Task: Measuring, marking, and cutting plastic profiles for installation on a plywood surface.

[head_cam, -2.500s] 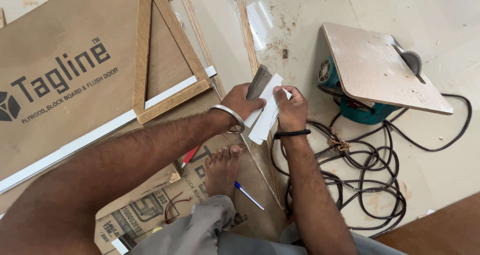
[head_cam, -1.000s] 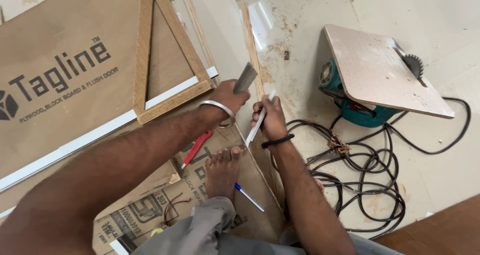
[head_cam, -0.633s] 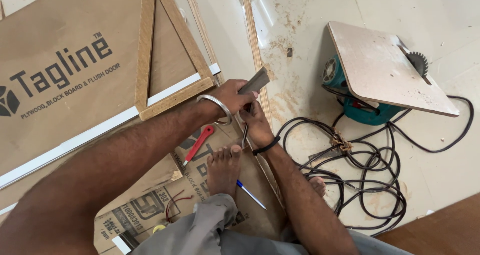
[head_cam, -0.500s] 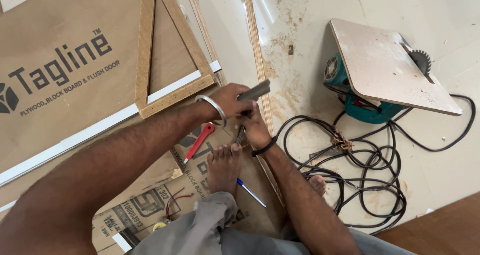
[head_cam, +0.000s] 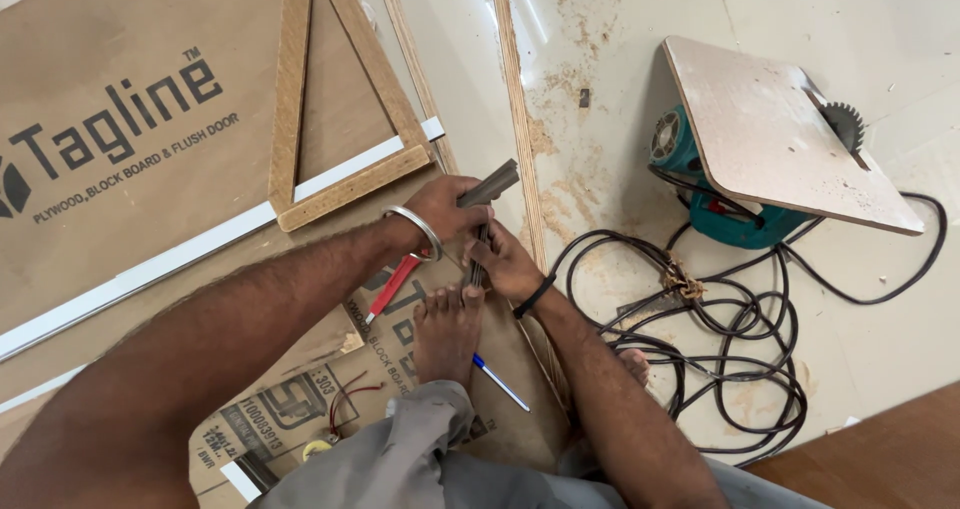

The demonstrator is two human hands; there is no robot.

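Just above the bare foot (head_cam: 445, 324), both the left hand (head_cam: 447, 209) and right hand (head_cam: 500, 262) clench a grey strip (head_cam: 487, 194), which could slip and nick the toes.

Teal saw (head_cam: 725, 204), black cable (head_cam: 720, 339), red-handled tool (head_cam: 392, 287), blue pen (head_cam: 500, 382), brown board (head_cam: 120, 139).

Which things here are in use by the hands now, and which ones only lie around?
In use:
- left hand
- right hand
- grey strips, gripped by both

Lying about:
- red-handled tool
- pen
- table saw
- black cable
- wooden triangle frame
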